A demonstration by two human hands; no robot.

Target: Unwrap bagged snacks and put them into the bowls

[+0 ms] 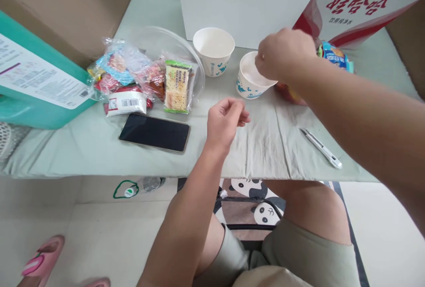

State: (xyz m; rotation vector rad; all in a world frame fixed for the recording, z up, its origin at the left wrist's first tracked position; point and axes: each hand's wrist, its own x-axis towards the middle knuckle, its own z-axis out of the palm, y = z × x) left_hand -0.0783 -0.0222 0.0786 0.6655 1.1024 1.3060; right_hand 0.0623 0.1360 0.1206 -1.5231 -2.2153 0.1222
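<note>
My right hand (285,55) is closed in a fist over the rim of the right-hand paper cup (250,90). Its fingertips are turned away from me, so anything held in them is hidden. In front of that cup hovers my left hand (226,121), its fingers curled in and its thumb against them; nothing shows in it. Another white paper cup (214,57) with blue print stands upright behind, to the left. Partly covered by my right forearm, a blue snack packet (335,55) and a reddish item (290,94) lie to the right.
At left, a clear plastic lid (201,77) lies around wrapped snacks and a soda biscuit packet (177,88). Before them rests a phone (154,132). A utility knife (320,147) lies right. A white box (245,8) and a red-and-white carton (361,8) stand behind; a teal box (40,74) stands left.
</note>
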